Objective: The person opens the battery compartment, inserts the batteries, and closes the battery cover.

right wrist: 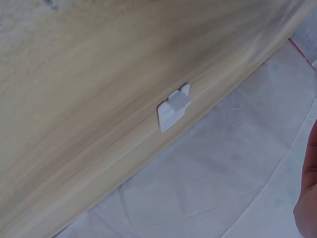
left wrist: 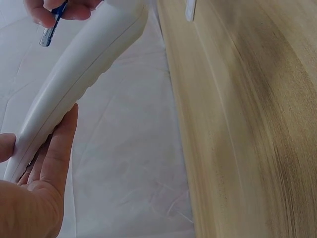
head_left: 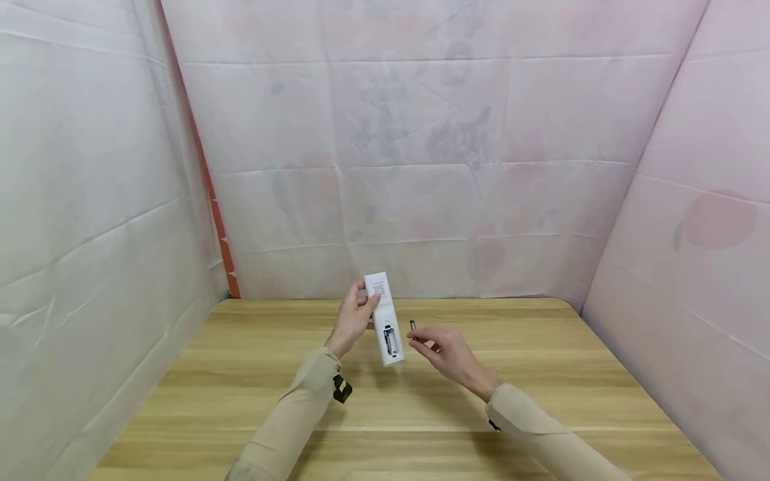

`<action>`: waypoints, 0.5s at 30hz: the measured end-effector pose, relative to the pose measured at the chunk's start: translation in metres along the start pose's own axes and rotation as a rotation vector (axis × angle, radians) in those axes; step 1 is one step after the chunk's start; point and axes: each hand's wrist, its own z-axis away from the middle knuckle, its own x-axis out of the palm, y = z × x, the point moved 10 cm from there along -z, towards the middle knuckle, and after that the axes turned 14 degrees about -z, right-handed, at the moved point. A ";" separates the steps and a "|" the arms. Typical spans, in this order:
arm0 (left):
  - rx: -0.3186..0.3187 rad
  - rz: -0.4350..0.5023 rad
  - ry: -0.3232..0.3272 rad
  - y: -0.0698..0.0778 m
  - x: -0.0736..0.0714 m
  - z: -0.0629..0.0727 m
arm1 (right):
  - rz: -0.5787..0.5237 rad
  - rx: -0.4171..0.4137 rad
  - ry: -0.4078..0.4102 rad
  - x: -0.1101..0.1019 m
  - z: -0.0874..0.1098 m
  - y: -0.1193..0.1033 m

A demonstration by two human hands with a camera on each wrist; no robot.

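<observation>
A left hand [head_left: 351, 319] is holding a white remote [head_left: 379, 312] in the air above the table [head_left: 210, 401]. The remote is hanging near the far edge in the head view, about midway between the two far corners. The thumb is pressing on its back and the fingers are going around underneath. Its battery slot [head_left: 391, 342] is showing, and something dark, looking like a battery, is lying in one side.

A right hand [head_left: 448, 351] is pinching a small battery [head_left: 413, 327] just beside the remote, not touching it.

The remote is probably being light, stiff and smooth, so it could be slipping if held loosely. Holding it by its long sides, away from the slot, seems best. The battery is looking small, hard and round, so it could be rolling off an edge if dropped. Pinching its middle and leaving both ends free seems good.

In the right wrist view, a white plastic piece [right wrist: 171, 113] is lying close to a table edge. It is looking thin, so gentle fingers should be lifting it by its sides.
</observation>
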 end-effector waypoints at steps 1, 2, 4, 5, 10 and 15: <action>-0.003 0.001 -0.001 0.000 0.000 -0.001 | 0.002 -0.025 -0.011 0.002 0.000 -0.003; -0.006 0.002 0.000 0.000 0.001 -0.001 | 0.004 -0.037 -0.026 0.004 0.001 -0.005; -0.012 0.004 0.003 0.000 0.001 -0.001 | -0.001 -0.049 -0.056 0.008 0.001 -0.009; -0.013 0.004 0.005 0.001 0.001 -0.001 | -0.006 -0.046 -0.072 0.011 0.001 -0.011; -0.007 0.006 0.017 0.004 0.002 0.000 | 0.025 -0.064 -0.147 0.021 0.000 -0.018; -0.010 0.009 0.010 0.004 0.005 0.001 | 0.096 -0.111 -0.171 0.026 0.002 -0.024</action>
